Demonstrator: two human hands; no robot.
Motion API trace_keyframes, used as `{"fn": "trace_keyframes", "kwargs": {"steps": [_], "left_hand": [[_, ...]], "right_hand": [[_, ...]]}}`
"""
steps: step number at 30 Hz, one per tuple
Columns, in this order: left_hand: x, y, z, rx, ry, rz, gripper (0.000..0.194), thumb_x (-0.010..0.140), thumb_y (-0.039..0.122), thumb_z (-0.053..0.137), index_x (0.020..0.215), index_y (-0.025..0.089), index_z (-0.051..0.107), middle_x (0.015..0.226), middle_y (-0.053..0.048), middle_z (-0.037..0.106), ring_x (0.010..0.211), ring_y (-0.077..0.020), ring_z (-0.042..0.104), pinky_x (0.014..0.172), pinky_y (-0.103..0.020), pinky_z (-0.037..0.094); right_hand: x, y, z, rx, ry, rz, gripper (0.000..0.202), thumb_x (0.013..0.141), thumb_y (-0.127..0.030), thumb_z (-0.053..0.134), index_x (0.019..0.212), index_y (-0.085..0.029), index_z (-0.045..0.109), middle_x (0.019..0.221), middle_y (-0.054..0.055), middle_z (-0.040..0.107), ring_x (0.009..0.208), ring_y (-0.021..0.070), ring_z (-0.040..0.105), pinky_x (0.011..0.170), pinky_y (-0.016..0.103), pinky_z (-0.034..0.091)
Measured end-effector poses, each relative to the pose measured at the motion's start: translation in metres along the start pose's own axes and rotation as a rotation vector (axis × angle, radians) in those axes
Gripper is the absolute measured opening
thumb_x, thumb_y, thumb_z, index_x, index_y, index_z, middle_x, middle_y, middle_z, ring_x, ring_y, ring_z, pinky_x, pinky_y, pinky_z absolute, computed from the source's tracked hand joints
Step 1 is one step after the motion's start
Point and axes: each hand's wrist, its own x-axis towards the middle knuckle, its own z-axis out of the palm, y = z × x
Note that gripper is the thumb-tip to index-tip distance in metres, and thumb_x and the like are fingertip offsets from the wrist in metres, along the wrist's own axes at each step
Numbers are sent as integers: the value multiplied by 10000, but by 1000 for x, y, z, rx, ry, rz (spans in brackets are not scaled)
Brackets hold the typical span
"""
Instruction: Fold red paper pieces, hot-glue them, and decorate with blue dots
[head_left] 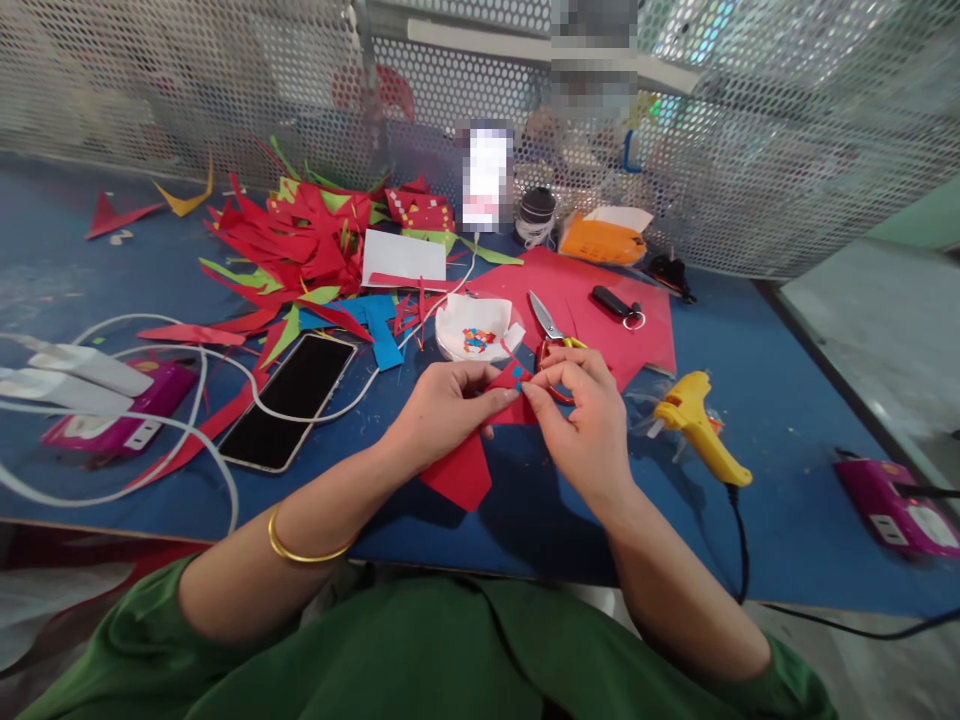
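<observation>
Near the table's front edge, my left hand (pixel 448 408) grips a folded red paper piece (pixel 463 472) between thumb and fingers. Small blue paper squares (pixel 518 372) sit on its upper part. My right hand (pixel 589 420) is closed in a pinch at the paper's right edge, fingertips at a tiny blue paper square (pixel 523 386). Just beyond my hands stands a white dish (pixel 469 318) lined with paper, holding small coloured bits. Scissors (pixel 546 318) lie behind my right hand, their handles partly hidden by it, on a large red paper sheet (pixel 600 280).
Red and green paper scraps (pixel 300 235) pile up at back left. A black phone (pixel 289 400), white cables and a purple power strip (pixel 124 410) lie left. A yellow glue gun (pixel 701 425) and another purple power strip (pixel 896 505) are right. A perforated metal panel (pixel 480 60) stands behind.
</observation>
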Motion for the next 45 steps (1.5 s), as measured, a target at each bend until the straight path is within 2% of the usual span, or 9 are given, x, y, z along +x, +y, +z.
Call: {"fn": "trace_keyframes", "kwargs": {"steps": [7, 13, 14, 17, 20, 23, 30, 36, 45], "left_hand": [[0, 0, 1, 45, 21, 1, 163, 831, 298, 656, 796, 140, 675, 659, 17, 614, 493, -66, 535, 508, -199, 414], [0, -2, -1, 30, 37, 1, 197, 824, 333, 675, 837, 139, 703, 636, 23, 620, 499, -76, 540, 511, -202, 417], [0, -2, -1, 22, 53, -2, 201, 821, 339, 682, 838, 140, 707, 634, 24, 622, 504, -76, 539, 514, -202, 421], [-1, 1, -1, -42, 132, -11, 204, 798, 346, 721, 817, 143, 717, 652, 26, 636, 539, -69, 538, 537, -191, 429], [-2, 4, -1, -102, 188, -14, 202, 766, 340, 759, 808, 144, 732, 697, 14, 674, 596, -73, 555, 570, -183, 432], [-3, 5, 0, -150, 178, -35, 164, 768, 304, 753, 814, 146, 746, 733, -3, 707, 629, -85, 585, 605, -194, 457], [-2, 4, 0, -372, 137, -143, 222, 723, 345, 807, 856, 176, 748, 713, 1, 720, 599, -100, 622, 568, -202, 473], [-3, 1, 1, -377, 110, -143, 274, 659, 364, 859, 828, 175, 755, 793, -23, 751, 667, -127, 661, 640, -240, 518], [-2, 4, -1, -307, 148, -158, 315, 660, 416, 849, 822, 163, 753, 695, -10, 709, 588, -106, 601, 580, -228, 463]], "right_hand": [[0, -2, 2, 5, 34, -51, 115, 861, -195, 602, 748, -220, 597, 902, 49, 612, 1044, 241, 626, 919, 465, 490], [0, -3, 1, 21, 78, -4, 62, 860, -223, 610, 799, -220, 618, 927, 53, 634, 1041, 228, 631, 921, 432, 492], [1, -3, 0, 38, 113, 35, 23, 859, -236, 616, 846, -219, 624, 954, 57, 648, 1030, 223, 634, 918, 426, 494], [3, -2, -1, 199, 195, 246, 200, 831, -288, 653, 1013, -217, 610, 994, 58, 683, 966, 209, 654, 861, 403, 514], [5, -1, -1, 472, 99, 485, 347, 787, -363, 692, 1085, -212, 601, 864, 20, 694, 819, 182, 664, 741, 356, 526], [5, -1, 1, 593, -29, 603, 410, 728, -377, 731, 1086, -203, 631, 717, -33, 653, 661, 137, 603, 630, 304, 489], [3, -4, 1, 522, -1, 547, 376, 737, -299, 704, 1097, -206, 649, 646, -66, 611, 632, 116, 579, 658, 303, 487], [2, -10, 1, 386, -56, 452, 345, 770, -263, 659, 1105, -186, 638, 703, -38, 658, 681, 132, 615, 735, 338, 520], [0, -13, 0, 344, -26, 416, 312, 780, -246, 646, 1088, -192, 641, 701, -41, 645, 684, 130, 617, 731, 324, 528]]}}
